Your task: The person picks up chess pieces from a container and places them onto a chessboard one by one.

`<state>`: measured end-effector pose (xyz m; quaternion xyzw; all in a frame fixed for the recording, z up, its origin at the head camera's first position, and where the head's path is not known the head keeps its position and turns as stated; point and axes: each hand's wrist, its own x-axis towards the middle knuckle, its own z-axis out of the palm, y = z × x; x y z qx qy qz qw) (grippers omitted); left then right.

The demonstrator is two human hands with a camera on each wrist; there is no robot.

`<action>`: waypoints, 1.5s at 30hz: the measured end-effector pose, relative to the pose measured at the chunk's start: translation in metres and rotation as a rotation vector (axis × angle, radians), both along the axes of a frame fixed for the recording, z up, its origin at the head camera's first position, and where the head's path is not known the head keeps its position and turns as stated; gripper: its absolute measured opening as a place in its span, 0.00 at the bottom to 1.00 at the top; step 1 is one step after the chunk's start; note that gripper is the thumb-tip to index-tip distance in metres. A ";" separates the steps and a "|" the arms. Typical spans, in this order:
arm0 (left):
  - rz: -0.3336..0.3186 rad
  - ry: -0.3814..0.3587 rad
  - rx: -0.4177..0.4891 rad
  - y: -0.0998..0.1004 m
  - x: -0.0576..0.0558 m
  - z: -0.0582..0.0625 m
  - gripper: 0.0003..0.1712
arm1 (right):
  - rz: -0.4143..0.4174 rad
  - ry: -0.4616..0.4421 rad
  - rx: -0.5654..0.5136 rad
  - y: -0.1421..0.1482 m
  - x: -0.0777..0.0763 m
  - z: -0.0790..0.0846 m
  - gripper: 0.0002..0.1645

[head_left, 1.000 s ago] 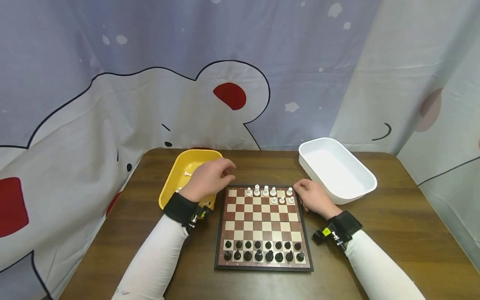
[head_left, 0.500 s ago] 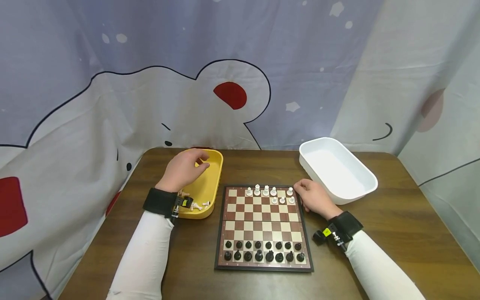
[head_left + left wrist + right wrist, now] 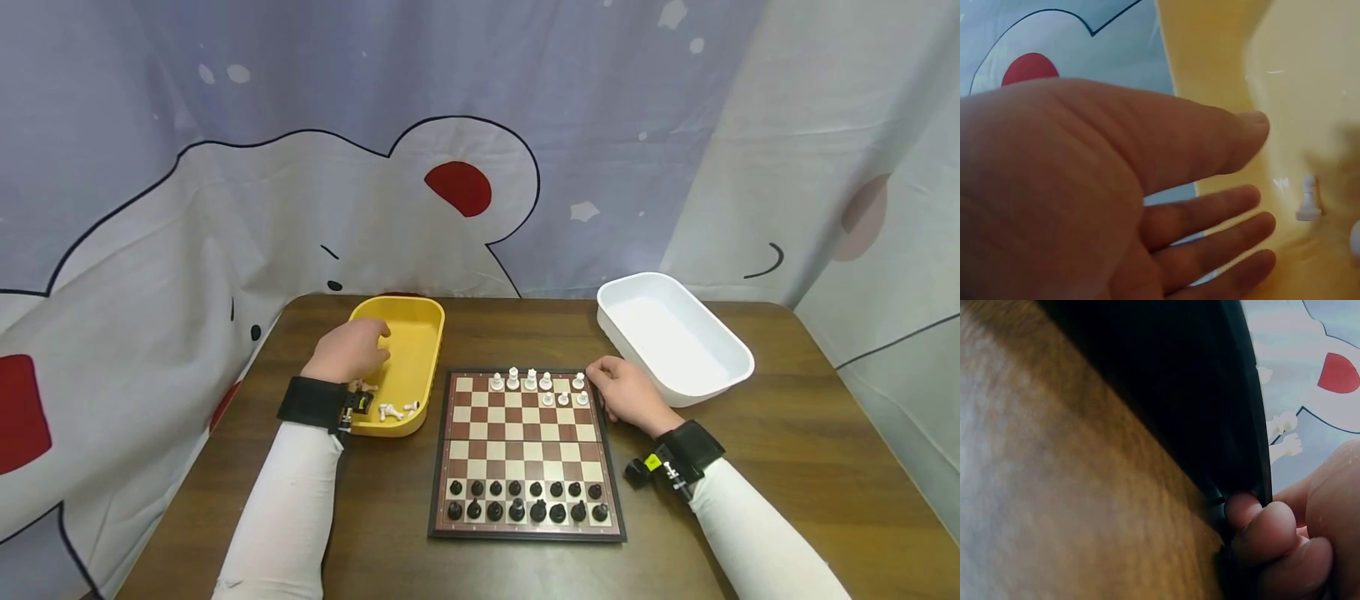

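Note:
My left hand (image 3: 348, 348) reaches into the yellow tray (image 3: 429, 379); in the left wrist view its fingers (image 3: 1222, 234) are apart with nothing between them. Near the fingertips a white pawn (image 3: 1309, 203) lies in the tray, and several more white chess pieces (image 3: 390, 412) lie at its near end. With curled fingers (image 3: 1269, 534), my right hand (image 3: 628, 390) grips the chessboard (image 3: 525, 432) at its far right corner. Two rows of black pieces (image 3: 517, 509) stand along the board's near side. White pieces (image 3: 531, 380) stand at the far side, in an incomplete back row and a short row of pawns.
A white tray (image 3: 675, 333) stands behind the right hand, close to it. The wooden table (image 3: 525, 571) ends at a printed curtain (image 3: 375, 208). Each wrist carries a black strap with a small camera.
My left hand has moved left from beside the board's far left corner to over the yellow tray, then dipped lower into it. The right hand has stayed at the board's corner.

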<state>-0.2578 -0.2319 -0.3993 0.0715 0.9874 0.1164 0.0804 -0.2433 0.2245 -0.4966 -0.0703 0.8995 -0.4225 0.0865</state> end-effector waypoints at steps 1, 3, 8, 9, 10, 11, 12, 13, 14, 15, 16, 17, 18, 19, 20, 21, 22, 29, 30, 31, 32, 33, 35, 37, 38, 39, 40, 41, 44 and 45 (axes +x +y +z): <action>0.000 -0.020 -0.010 0.000 0.000 -0.001 0.25 | -0.004 -0.002 0.000 0.000 0.000 0.000 0.22; 0.001 -0.050 -0.023 -0.001 0.000 -0.002 0.25 | -0.002 0.003 -0.002 0.000 0.000 0.001 0.22; -0.006 -0.082 -0.042 0.001 0.001 -0.006 0.22 | 0.004 0.014 -0.009 -0.001 0.001 0.003 0.21; -0.005 -0.084 -0.043 0.001 0.001 -0.007 0.20 | 0.003 0.016 -0.010 -0.001 0.001 0.003 0.21; -0.006 -0.087 -0.045 0.001 0.000 -0.008 0.19 | 0.005 0.016 -0.011 -0.001 0.001 0.003 0.21; -0.007 -0.093 -0.044 0.002 0.000 -0.008 0.17 | 0.006 0.017 -0.012 -0.001 0.001 0.003 0.22; -0.008 -0.096 -0.047 0.002 0.000 -0.009 0.16 | 0.004 0.016 -0.010 0.000 0.001 0.003 0.21; -0.010 -0.098 -0.048 0.002 0.000 -0.009 0.15 | 0.003 0.016 -0.009 0.000 0.001 0.003 0.22; -0.011 -0.100 -0.050 0.002 0.000 -0.010 0.13 | 0.007 0.016 -0.007 0.000 0.001 0.003 0.22; -0.011 -0.100 -0.056 0.002 -0.001 -0.010 0.12 | 0.005 0.015 -0.005 0.000 0.001 0.002 0.22; -0.013 -0.099 -0.059 0.002 -0.001 -0.010 0.10 | 0.006 0.014 -0.003 0.000 0.001 0.002 0.22; -0.017 -0.098 -0.063 0.002 0.000 -0.010 0.08 | 0.002 0.014 -0.002 0.000 0.001 0.002 0.22; -0.018 -0.092 -0.069 0.002 0.000 -0.011 0.06 | 0.001 0.013 0.001 0.000 0.001 0.002 0.22; -0.018 -0.088 -0.072 0.002 0.000 -0.011 0.05 | 0.003 0.014 -0.001 0.000 0.001 0.002 0.22; -0.015 -0.083 -0.076 0.002 0.000 -0.011 0.05 | 0.005 0.014 -0.003 0.000 0.001 0.001 0.22; -0.014 -0.076 -0.082 0.002 0.000 -0.012 0.05 | 0.003 0.014 -0.004 0.000 0.001 0.002 0.22; -0.015 -0.069 -0.087 0.002 0.001 -0.012 0.05 | 0.005 0.015 -0.006 -0.001 0.002 0.002 0.22; -0.015 -0.034 -0.157 0.008 0.000 -0.014 0.06 | 0.002 0.017 0.003 0.000 0.002 0.002 0.22; -0.014 -0.033 -0.165 0.009 0.000 -0.014 0.07 | 0.002 0.018 0.002 0.000 0.001 0.002 0.22; -0.014 -0.028 -0.172 0.010 0.000 -0.015 0.07 | 0.001 0.019 0.003 0.000 0.001 0.001 0.22; -0.013 -0.023 -0.178 0.010 -0.001 -0.015 0.07 | -0.001 0.019 0.002 0.000 0.001 0.001 0.22; -0.013 -0.019 -0.183 0.011 -0.001 -0.016 0.06 | 0.002 0.019 0.003 0.001 0.001 0.001 0.22; -0.014 -0.010 -0.195 0.011 -0.001 -0.018 0.06 | 0.001 0.018 0.003 0.001 0.001 0.000 0.22; -0.016 0.002 -0.207 0.012 -0.002 -0.019 0.06 | 0.002 0.019 0.004 0.001 0.000 0.000 0.22; -0.016 0.008 -0.213 0.012 -0.002 -0.020 0.06 | 0.004 0.021 0.004 0.001 0.000 0.000 0.22; -0.017 0.013 -0.217 0.012 -0.002 -0.020 0.06 | 0.005 0.021 0.004 0.000 0.000 0.000 0.22; -0.016 0.019 -0.222 0.013 -0.003 -0.021 0.07 | 0.002 0.021 0.003 0.000 0.000 0.000 0.22; -0.016 0.025 -0.226 0.013 -0.003 -0.021 0.06 | 0.002 0.022 0.003 0.000 0.000 0.000 0.21; -0.016 0.036 -0.232 0.013 -0.004 -0.022 0.06 | -0.001 0.020 0.001 0.000 0.000 0.001 0.21; -0.016 0.037 -0.232 0.014 -0.004 -0.023 0.05 | -0.002 0.019 0.001 0.000 0.000 0.000 0.21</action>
